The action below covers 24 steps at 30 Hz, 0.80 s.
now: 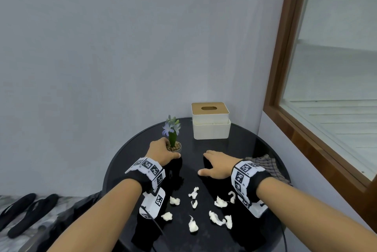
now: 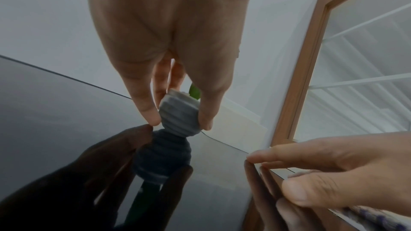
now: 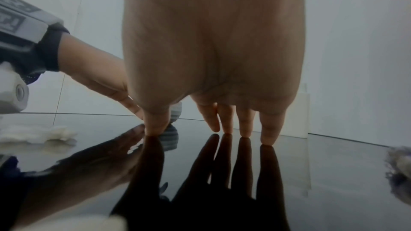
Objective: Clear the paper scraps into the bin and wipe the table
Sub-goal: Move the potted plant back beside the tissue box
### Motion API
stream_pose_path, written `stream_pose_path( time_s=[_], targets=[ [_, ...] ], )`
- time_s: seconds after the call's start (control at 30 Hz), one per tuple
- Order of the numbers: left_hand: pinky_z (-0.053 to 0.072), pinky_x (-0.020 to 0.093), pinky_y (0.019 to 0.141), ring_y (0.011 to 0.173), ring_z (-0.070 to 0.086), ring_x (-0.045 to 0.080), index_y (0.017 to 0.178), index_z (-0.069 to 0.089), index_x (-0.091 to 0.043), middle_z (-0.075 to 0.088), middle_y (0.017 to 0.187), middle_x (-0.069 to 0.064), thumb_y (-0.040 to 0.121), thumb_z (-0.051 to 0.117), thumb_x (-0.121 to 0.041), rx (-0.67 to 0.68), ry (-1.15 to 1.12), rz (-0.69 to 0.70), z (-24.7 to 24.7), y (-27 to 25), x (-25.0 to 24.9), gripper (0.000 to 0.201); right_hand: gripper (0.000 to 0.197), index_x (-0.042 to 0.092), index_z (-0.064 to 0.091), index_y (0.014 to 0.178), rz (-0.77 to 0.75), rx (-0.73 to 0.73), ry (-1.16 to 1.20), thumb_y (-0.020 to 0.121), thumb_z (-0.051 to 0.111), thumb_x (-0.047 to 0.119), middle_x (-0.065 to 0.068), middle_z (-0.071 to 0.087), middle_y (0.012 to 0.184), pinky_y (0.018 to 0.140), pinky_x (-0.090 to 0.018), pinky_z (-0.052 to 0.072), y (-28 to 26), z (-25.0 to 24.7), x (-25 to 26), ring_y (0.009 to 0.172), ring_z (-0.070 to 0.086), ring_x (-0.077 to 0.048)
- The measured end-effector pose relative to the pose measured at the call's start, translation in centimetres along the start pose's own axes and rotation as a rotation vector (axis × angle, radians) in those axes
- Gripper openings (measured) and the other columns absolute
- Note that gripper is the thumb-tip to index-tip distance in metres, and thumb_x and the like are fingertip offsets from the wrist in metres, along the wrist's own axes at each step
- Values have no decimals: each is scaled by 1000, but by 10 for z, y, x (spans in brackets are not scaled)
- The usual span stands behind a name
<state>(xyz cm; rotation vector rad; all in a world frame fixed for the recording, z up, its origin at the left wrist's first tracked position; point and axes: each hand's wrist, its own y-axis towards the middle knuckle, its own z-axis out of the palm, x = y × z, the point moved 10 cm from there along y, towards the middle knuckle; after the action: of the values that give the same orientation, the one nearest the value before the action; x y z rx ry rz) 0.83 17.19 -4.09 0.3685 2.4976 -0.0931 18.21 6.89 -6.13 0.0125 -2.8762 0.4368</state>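
Several white paper scraps (image 1: 204,209) lie scattered on the near half of the round black glossy table (image 1: 244,149). My left hand (image 1: 163,152) grips a small grey ribbed flower pot (image 2: 179,114) between thumb and fingers; the pot stands on the table. My right hand (image 1: 216,165) rests flat on the table to the right of the pot, its straight fingertips (image 3: 245,131) touching the glass. A checked cloth (image 1: 267,167) lies at the table's right edge, behind my right wrist. No bin shows in any view.
A white tissue box with a wooden lid (image 1: 210,120) stands at the back of the table by the wall. A wood-framed window (image 1: 289,68) runs along the right. Black sandals (image 1: 22,211) lie on the floor at the left.
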Motion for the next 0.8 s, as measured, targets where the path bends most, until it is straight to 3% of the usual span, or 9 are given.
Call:
stream_pose_path(
  time_s=[0.23, 0.53, 0.8],
  targets=[
    [39, 22, 76, 85, 54, 12, 107, 61, -16, 64, 103, 2, 69, 78, -44, -13, -14, -2, -1, 29, -2, 50, 100, 13, 10, 153, 8, 40, -22, 81, 46, 73, -3, 4, 162, 119, -42, 13, 21, 2, -14, 148, 6, -22],
    [41, 23, 77, 89, 54, 14, 113, 59, -15, 63, 108, 3, 66, 80, -43, -25, -36, -30, 1, 84, -6, 58, 94, 14, 5, 153, 7, 34, -53, 86, 34, 73, -3, -1, 162, 119, -46, 11, 48, -1, -21, 148, -2, -22],
    [39, 23, 78, 91, 52, 14, 114, 60, -14, 63, 110, 4, 66, 81, -42, -22, -37, -27, 8, 121, -5, 60, 100, 18, -4, 153, -8, 62, -119, 80, 24, 81, 4, -12, 161, 117, -51, 3, 61, 11, -20, 148, -10, -18]
  ],
)
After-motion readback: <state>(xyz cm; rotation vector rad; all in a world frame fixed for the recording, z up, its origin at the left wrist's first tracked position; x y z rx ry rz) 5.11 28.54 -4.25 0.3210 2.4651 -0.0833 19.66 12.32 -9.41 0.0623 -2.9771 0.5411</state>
